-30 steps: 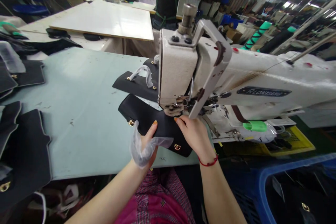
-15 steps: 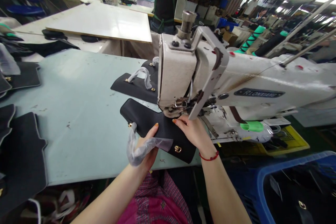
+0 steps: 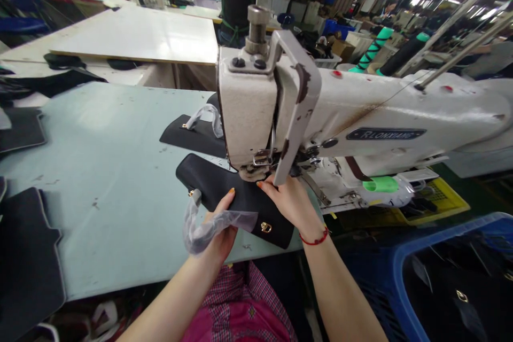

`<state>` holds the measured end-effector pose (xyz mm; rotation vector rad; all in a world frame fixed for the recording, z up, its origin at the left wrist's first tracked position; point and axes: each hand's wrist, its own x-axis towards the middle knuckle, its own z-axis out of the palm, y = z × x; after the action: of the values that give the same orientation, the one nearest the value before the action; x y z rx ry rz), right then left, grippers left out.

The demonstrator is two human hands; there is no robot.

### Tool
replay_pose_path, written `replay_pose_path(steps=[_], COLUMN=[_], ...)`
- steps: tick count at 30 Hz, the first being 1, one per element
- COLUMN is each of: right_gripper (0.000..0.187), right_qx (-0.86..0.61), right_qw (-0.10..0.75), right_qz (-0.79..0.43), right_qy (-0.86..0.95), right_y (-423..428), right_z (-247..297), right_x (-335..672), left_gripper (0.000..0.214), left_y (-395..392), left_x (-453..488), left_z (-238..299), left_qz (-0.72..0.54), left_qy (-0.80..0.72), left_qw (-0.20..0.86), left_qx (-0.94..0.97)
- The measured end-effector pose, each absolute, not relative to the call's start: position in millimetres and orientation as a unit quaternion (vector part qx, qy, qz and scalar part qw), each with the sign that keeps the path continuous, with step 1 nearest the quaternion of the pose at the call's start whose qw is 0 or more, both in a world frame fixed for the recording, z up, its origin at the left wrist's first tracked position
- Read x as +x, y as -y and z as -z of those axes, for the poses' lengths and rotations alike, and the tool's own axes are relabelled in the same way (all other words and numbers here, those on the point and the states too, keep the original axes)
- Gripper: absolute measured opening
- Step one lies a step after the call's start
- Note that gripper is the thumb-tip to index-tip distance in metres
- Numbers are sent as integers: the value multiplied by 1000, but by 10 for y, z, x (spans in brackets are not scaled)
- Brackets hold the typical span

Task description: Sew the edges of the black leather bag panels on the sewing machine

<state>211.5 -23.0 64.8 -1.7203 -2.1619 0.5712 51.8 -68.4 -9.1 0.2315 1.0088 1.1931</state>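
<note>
A black bag panel (image 3: 212, 179) with gold ring fittings lies at an angle on the pale table, its far edge under the head of the white sewing machine (image 3: 248, 112). Its handle, wrapped in cloudy plastic film (image 3: 193, 227), loops over my left hand (image 3: 221, 232). That hand grips the near edge, thumb on top and fingers underneath. My right hand (image 3: 289, 200) is closed on the panel just beside the presser area, fingertips pressing close to the needle. The needle and the stitching point are hidden by the machine head and guard bar.
Another black panel (image 3: 196, 135) with a wrapped handle lies behind. More black panels (image 3: 28, 251) are at left. A blue basket (image 3: 396, 272) holding black pieces stands at lower right, a yellow tray (image 3: 444, 208) below the machine. A person (image 3: 237, 0) stands beyond.
My view has shifted slightly, so the machine and table appear farther left. Both hands keep their hold on the panel, with hardly any movement relative to the machine.
</note>
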Motion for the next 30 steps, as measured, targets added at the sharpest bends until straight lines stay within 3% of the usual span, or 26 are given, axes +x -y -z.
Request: replay_pose_path(steps=[3,7,13,20,25,30], right_gripper=[28,28,24,23,24,28], right_qx=[-599,-590,-567,-556,-551,-549], right_qw=[166,191,225,270,307,323], right_qz=[-200,-251,-330,-395,-423,-425], right_qy=[757,743,720,680,651,644], right_y=[241,273,346,424,474,497], right_z=[-622,-564,-491,-424,-343,-316], right_x=[2103,2088,2024,1901,1819,1767], left_gripper=[34,28,23,42,30,34], left_y=[633,528,301,-8,-221,-391], left_x=[493,399,130,-97,-184,-241], left_z=[33,-100,-203,-215,-318,-280], left_qz=[-586,-549,-493,-434,-401,-398], left_qy=[-476,-514,-496,-466,-469,-475], left_qw=[653,655,704,745,748,746], left_qx=[59,73,124,199,244,244])
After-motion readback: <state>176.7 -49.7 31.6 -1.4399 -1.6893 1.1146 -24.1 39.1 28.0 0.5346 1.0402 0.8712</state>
